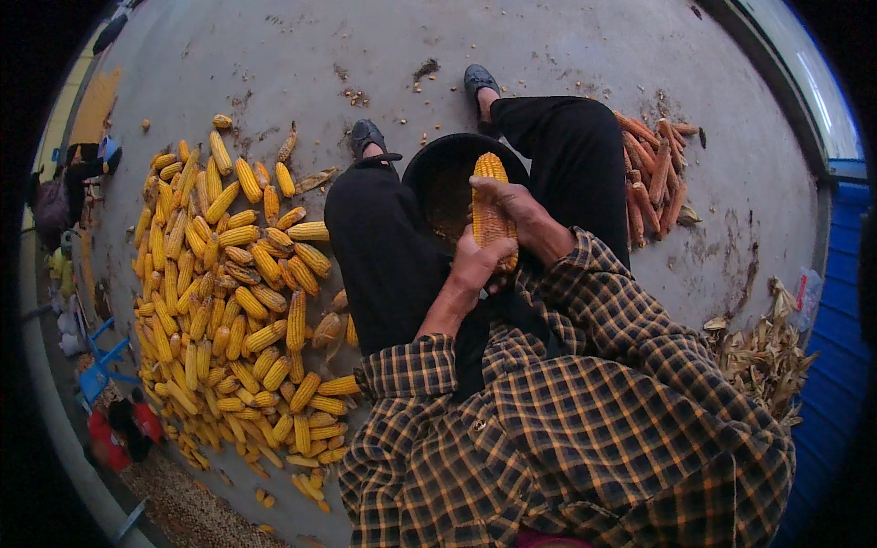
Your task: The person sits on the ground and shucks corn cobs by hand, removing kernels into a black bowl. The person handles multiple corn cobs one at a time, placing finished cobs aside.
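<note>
An ear of yellow corn [490, 166] stands between my two hands over a dark round basin [438, 198]. My left hand [473, 259] grips its lower part, with the thumb across the front. Higher up, my right hand [514, 207] wraps around its right side. Rows on the middle of the ear look paler and rougher than the kernels at its tip. The basin sits between my knees, and its inside is dark and hard to make out. A large pile of corn ears [226, 308] lies to the left.
Reddish stripped cobs [654, 178] are heaped beyond my right knee. Dry husks [760, 356] lie at the lower right near a blue ribbed wall [839, 294]. Loose kernels and debris dot the concrete floor [308, 61]. People and a blue stool [103, 370] are at the far left.
</note>
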